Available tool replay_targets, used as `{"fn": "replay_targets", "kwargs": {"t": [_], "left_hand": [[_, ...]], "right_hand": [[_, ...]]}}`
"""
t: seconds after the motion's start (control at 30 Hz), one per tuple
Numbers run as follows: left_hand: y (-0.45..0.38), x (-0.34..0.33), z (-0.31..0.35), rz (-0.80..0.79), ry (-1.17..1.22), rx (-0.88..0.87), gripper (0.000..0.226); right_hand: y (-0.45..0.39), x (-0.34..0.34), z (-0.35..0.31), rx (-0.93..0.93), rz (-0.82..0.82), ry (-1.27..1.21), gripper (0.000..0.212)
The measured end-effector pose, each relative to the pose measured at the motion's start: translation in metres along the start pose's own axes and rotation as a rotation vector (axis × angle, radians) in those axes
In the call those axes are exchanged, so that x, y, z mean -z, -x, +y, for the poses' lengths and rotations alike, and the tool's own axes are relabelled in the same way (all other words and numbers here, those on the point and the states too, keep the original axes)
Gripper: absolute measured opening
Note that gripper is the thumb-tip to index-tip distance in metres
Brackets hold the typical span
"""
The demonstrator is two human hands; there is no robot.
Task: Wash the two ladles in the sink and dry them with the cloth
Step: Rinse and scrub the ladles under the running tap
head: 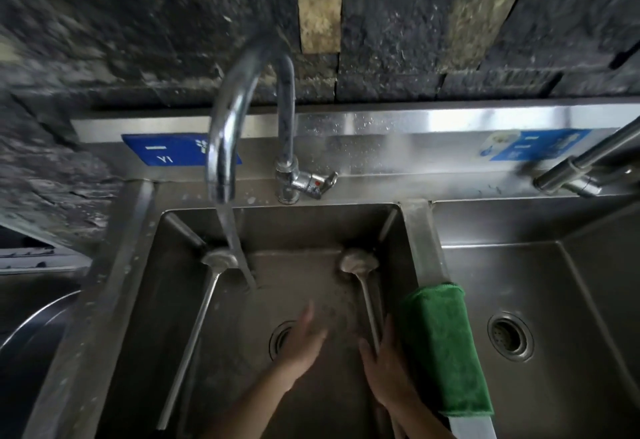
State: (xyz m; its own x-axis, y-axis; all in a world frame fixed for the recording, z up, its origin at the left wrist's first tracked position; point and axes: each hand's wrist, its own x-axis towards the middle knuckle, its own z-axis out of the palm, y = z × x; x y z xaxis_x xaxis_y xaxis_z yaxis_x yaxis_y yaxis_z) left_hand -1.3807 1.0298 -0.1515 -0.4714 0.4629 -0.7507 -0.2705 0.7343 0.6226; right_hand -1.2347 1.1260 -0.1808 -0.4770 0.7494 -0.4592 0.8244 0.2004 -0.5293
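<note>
Beside the cloth (446, 348), right hand (384, 366) fingers grip one ladle (367, 293).

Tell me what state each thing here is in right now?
Tap: running, water falling into the left basin.
Left ladle: lying in the basin, bowl near the stream, untouched.
Right ladle: lying in the basin, handle under the right hand.
Green cloth: draped over the divider between basins.
Left hand: open, fingers straight, holding nothing.
Right hand: on the right ladle's handle; grip unclear.
</note>
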Motion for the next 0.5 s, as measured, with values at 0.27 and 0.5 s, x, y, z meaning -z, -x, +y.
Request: {"fn": "replay_targets", "kwargs": {"t": [0.27,0.5], "left_hand": [[0.021,0.124,0.084,0.262,0.194,-0.149,0.041],[0.035,0.162,0.174,0.246,0.17,-0.376,0.019]], "right_hand": [[-0.009,0.067,-0.091,0.269,0.02,-0.017,0.082],[-0.042,0.113,-0.184,0.335,0.021,-0.086,0.079]]}}
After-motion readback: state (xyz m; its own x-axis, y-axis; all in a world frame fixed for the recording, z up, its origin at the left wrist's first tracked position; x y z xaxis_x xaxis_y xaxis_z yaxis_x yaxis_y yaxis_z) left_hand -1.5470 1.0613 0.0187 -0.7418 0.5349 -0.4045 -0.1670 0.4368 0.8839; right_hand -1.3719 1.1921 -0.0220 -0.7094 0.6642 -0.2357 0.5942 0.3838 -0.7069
